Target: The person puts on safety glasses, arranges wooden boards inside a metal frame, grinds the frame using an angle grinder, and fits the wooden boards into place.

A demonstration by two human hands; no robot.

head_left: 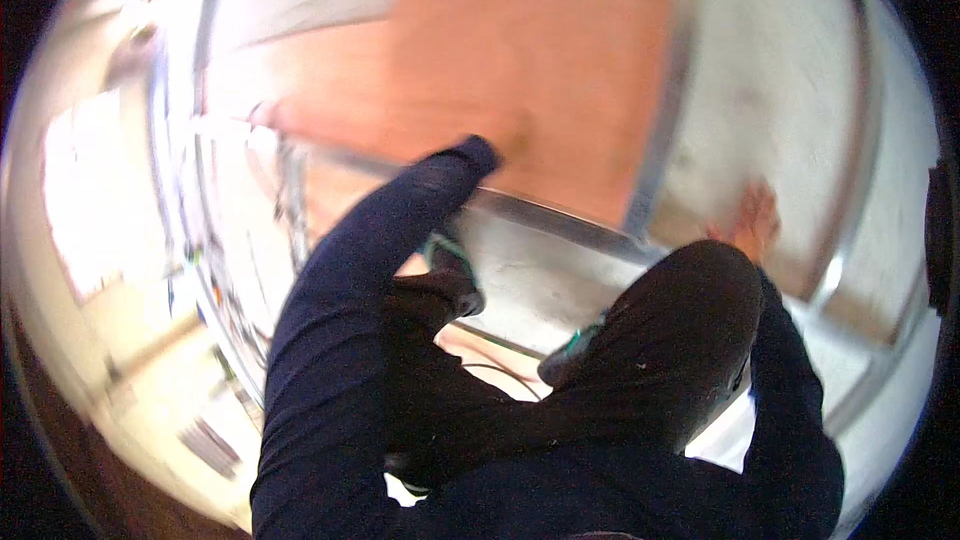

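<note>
A blurred orange-brown sheet point(540, 50) lies in front of me within a frame of grey metal bars. My left arm reaches forward over it. My left hand point(514, 138), just past the dark cuff, is smeared by motion and nearly blends with the sheet, so its fingers do not show. Beyond my raised right knee, my right hand point(755, 222) rests at the near end of a pale grey panel point(770, 90). Its fingers look apart, though blurred, and I see nothing held in it.
A metal bar point(570, 227) crosses in front of my knees, and another bar point(662, 130) divides the orange-brown sheet from the grey panel. My shoes point(455, 275) stand below the near bar. Thin cables or rods point(225, 310) run along the left side.
</note>
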